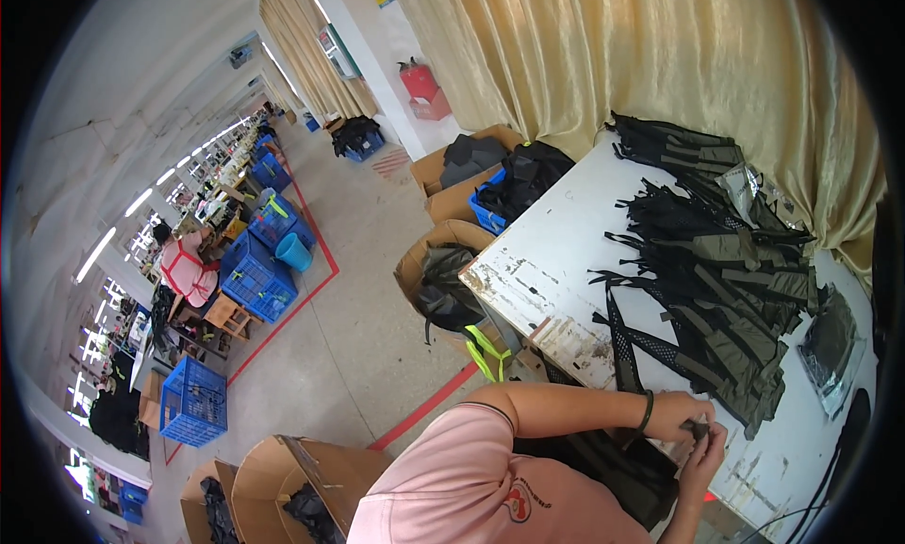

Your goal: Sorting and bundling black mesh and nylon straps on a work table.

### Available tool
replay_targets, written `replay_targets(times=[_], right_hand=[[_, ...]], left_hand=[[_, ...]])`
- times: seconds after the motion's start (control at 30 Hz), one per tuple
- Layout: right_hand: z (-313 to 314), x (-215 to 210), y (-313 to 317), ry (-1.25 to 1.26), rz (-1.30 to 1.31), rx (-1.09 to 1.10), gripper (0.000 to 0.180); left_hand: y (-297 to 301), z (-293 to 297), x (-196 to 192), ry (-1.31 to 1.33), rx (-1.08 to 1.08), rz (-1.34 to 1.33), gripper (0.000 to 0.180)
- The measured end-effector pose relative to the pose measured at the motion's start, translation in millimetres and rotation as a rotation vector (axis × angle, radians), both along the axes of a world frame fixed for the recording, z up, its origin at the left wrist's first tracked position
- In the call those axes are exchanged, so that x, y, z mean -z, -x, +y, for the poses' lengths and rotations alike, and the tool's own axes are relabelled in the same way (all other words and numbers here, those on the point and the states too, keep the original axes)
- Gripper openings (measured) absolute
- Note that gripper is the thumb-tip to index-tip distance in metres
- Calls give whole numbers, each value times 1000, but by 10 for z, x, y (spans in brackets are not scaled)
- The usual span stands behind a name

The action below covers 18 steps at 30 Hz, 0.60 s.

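Note:
My left hand (pixel 675 417), with a dark band at its wrist, reaches across from the left and pinches a small dark olive fabric piece (pixel 697 430). From below, my right hand (pixel 705 457) meets it, its fingers closed on the same piece. Both hands are over the near edge of the white table (pixel 537 261). Beneath my left forearm hangs a large dark fabric item (pixel 613 473); its full shape is hidden. Beyond my hands lies a spread pile of black mesh and olive strapped fabric pieces (pixel 726 341).
A clear plastic packet with dark contents (pixel 830 351) lies at the table's right. Left of the table stand an open carton (pixel 410 271) and a blue crate (pixel 487 205) holding dark fabric. More cartons (pixel 269 478) stand lower left. A person in pink (pixel 189 266) works among blue crates (pixel 255 275).

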State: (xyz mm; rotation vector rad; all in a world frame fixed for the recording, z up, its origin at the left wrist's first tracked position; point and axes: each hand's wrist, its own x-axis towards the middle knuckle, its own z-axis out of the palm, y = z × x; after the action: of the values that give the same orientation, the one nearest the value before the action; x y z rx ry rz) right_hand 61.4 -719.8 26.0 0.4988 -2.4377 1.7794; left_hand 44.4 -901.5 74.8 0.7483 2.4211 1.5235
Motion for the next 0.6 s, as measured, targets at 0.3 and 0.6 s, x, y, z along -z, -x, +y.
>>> replay_targets(times=[0.3, 0.6], right_hand=[[200, -182, -106, 59, -265, -89, 13], [849, -357, -200, 213, -575, 16, 19]], left_hand=[[95, 147, 119, 110, -2, 78, 37], [-114, -952, 180, 524, 300, -226, 36]])
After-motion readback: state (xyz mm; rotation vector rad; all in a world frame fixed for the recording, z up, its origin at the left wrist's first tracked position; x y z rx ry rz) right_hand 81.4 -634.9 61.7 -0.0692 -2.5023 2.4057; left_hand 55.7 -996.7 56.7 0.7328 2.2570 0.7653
